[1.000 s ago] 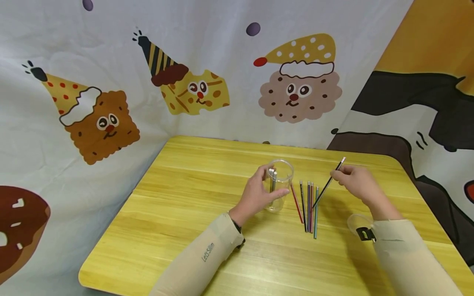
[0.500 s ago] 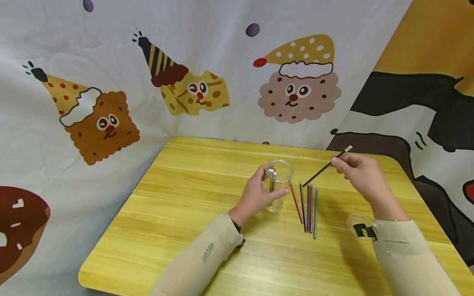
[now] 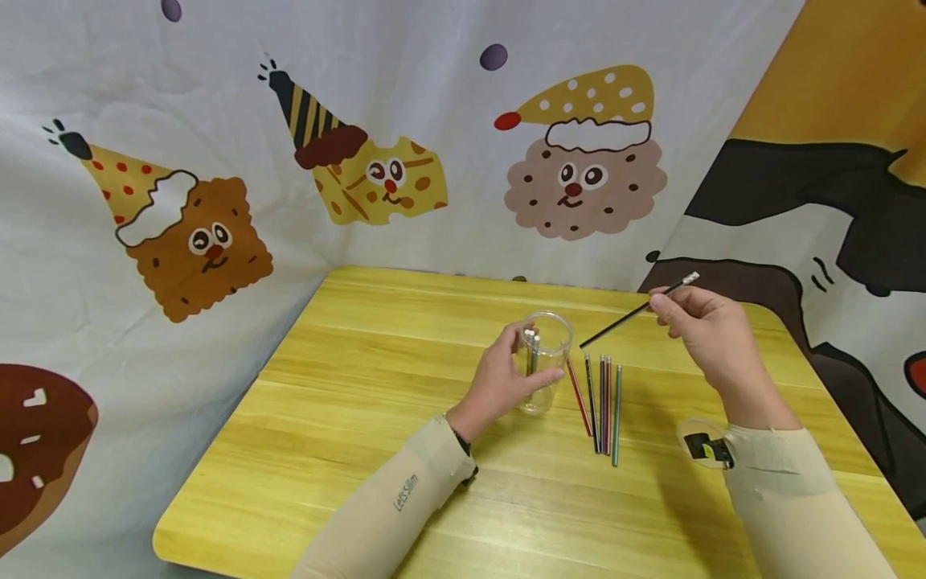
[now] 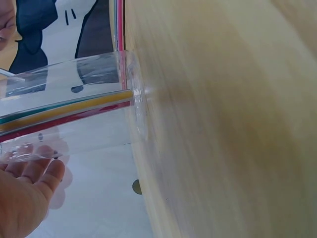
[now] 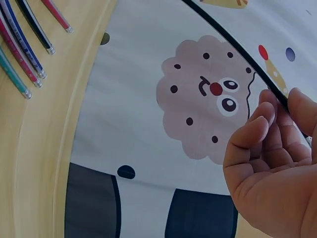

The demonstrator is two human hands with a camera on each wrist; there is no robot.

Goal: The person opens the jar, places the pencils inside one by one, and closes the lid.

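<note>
My left hand [image 3: 506, 370] grips a clear plastic cup [image 3: 547, 322] that stands upright on the table. Inside it lean several pencils [image 4: 69, 108], yellow, teal and red, their white ends up in the head view. With thumb and fingers my right hand [image 3: 705, 326] pinches a black pencil [image 3: 625, 318] near its eraser end. That pencil slants down to the left in the air, its lower tip a little right of the cup's rim. In the right wrist view the black pencil [image 5: 233, 42] runs up and left from the fingers [image 5: 247, 134].
Several loose pencils lie on the yellow wooden table [image 3: 347, 450] right of the cup, among them a red pencil [image 3: 579, 398] and a teal pencil [image 3: 616, 414]. A round clear lid [image 3: 687, 434] lies by the right cuff. Behind the table hangs a printed cloth [image 3: 463, 241].
My right hand has lifted the black pencil off the other pencils, up and back, tilting it flatter. Its lower tip has swung left toward the cup. The left hand and cup stayed still.
</note>
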